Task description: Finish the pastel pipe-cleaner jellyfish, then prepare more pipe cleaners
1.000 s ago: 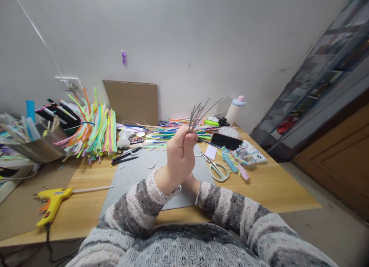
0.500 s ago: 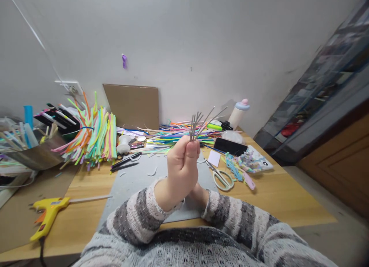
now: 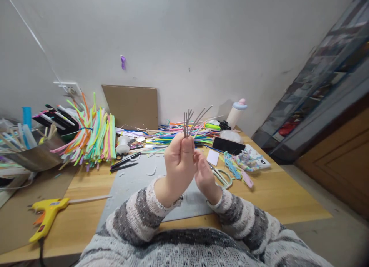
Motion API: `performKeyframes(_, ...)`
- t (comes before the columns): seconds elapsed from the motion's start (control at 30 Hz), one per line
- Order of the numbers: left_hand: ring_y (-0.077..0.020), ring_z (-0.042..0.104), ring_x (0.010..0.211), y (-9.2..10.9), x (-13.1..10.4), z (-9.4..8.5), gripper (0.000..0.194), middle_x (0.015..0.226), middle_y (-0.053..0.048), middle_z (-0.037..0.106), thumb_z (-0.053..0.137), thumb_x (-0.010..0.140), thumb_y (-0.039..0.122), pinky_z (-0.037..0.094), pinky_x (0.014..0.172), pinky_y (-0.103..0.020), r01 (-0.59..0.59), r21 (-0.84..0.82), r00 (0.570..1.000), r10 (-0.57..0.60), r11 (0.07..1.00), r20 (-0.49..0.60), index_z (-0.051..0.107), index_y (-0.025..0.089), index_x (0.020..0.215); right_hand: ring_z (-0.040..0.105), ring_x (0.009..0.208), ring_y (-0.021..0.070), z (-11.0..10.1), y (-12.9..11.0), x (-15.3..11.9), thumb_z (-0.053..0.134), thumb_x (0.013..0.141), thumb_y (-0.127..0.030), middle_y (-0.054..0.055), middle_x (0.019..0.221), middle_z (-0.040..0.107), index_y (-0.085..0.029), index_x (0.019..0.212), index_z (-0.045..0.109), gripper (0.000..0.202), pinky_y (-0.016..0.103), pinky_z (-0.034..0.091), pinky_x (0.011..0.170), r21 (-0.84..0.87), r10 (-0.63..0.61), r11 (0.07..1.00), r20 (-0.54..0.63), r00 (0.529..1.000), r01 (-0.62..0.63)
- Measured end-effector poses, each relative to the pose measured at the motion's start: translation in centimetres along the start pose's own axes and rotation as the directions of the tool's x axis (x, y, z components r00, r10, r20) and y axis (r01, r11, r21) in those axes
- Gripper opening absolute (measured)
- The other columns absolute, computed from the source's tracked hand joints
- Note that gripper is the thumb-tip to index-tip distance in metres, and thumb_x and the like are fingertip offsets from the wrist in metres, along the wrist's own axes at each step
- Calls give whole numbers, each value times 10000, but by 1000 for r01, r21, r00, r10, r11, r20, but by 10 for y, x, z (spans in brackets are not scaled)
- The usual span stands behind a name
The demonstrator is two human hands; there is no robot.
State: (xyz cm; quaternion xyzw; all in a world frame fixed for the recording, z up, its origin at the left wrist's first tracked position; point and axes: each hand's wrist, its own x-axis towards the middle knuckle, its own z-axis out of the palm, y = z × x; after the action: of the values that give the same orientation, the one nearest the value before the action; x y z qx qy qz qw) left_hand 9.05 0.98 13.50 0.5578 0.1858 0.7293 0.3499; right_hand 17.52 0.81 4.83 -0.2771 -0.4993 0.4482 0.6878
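My left hand (image 3: pixel 179 163) is raised over the grey mat (image 3: pixel 138 190), closed in a fist around a bundle of thin grey stems (image 3: pixel 188 122). Their upper ends fan out above the thumb, some leaning right; a thin strand shows below the fist. Close against its right side is my right hand (image 3: pixel 206 176), its fingers curled together and partly hidden behind the left. Whatever they pinch, if anything, cannot be seen. Scissors (image 3: pixel 223 177) with pale handles lie just beyond the right hand, partly covered by it.
A yellow glue gun (image 3: pixel 49 215) lies at left. Behind it stand a bundle of colourful pipe cleaners (image 3: pixel 98 138) and a metal container (image 3: pixel 34 155) of sticks. Black pens (image 3: pixel 125 163) rest by the mat. At right are a phone (image 3: pixel 228 145), a white card (image 3: pixel 212 157) and a bottle (image 3: pixel 236 113).
My right hand has come up and out to the right from behind the left, so its fingers now show. The left fist with the stems has shifted slightly left.
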Motion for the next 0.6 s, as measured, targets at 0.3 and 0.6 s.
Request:
performKeyframes(0.3,-78,310,502,2,3,1,354,585,44,364,466,965,417,303,462,-224,-56,-6,997,57,998,59,475,187,695,593,1141,188,30,-115,62,549,910,-463,34,1185,670,-282,1087,701,296,409,462,1037,-182,-208,943,332,920,279)
performKeyframes(0.6,-112,513,605,-7,5,-3,255,659,24,516,498,938,457,447,544,-237,-99,18,995,100,995,-25,633,259,1025,623,713,133,45,-122,71,503,915,-527,30,836,679,-229,934,712,364,231,534,534,-136,-24,982,591,807,129)
